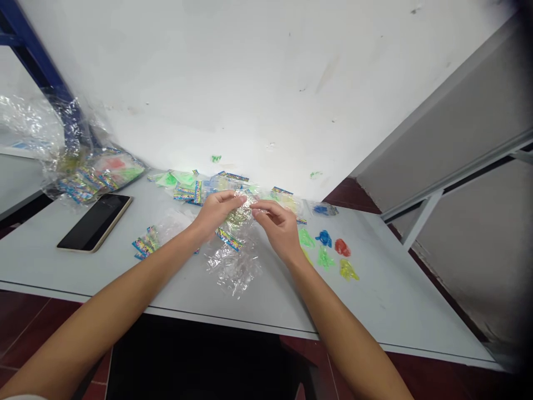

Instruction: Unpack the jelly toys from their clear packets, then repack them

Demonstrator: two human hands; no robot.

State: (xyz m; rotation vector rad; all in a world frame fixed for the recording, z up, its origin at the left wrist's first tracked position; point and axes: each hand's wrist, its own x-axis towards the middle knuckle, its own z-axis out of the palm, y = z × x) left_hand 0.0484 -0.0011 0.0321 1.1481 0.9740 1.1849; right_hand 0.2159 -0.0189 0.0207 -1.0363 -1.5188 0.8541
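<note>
Plain indoor workroom, seemingly: grey table (400, 300) with plastic packets (145, 244), scuffed white wall (258, 83), red-tiled floor (20, 319).

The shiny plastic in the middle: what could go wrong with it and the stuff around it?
The shiny plastic looks thin, so it might tear where the left hand pinches it. The right forearm lies close to a green piece on the table, so a sideways move could nudge that piece.

Loose pieces (323, 239) green, blue, red, yellow; bag (235, 269) clear; label (229, 240) multicoloured, apparently speckled.
</note>
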